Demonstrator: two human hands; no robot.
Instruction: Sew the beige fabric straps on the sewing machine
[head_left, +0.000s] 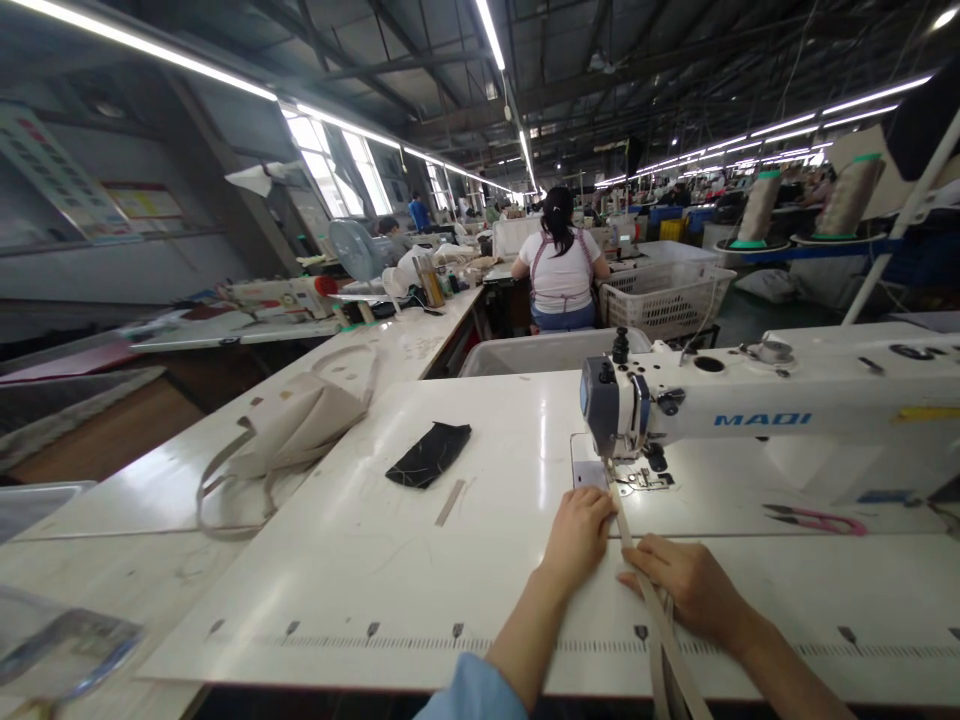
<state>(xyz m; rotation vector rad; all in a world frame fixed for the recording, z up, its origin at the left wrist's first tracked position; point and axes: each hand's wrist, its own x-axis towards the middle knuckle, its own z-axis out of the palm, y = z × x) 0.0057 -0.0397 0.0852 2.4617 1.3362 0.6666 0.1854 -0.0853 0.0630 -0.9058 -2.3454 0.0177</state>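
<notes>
Two hands on strap (651,590), left hand (579,530) flat, right hand (694,590) grip pinching strap

Bare table (360,560) lies open leftward — only the sewing machine (750,400) head blocks passage behind the strap (626,530).

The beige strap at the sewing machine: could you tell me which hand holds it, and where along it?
The right hand pinches the beige strap partway along, near the table edge. The left hand rests flat beside it near the needle, gripping nothing.
</notes>
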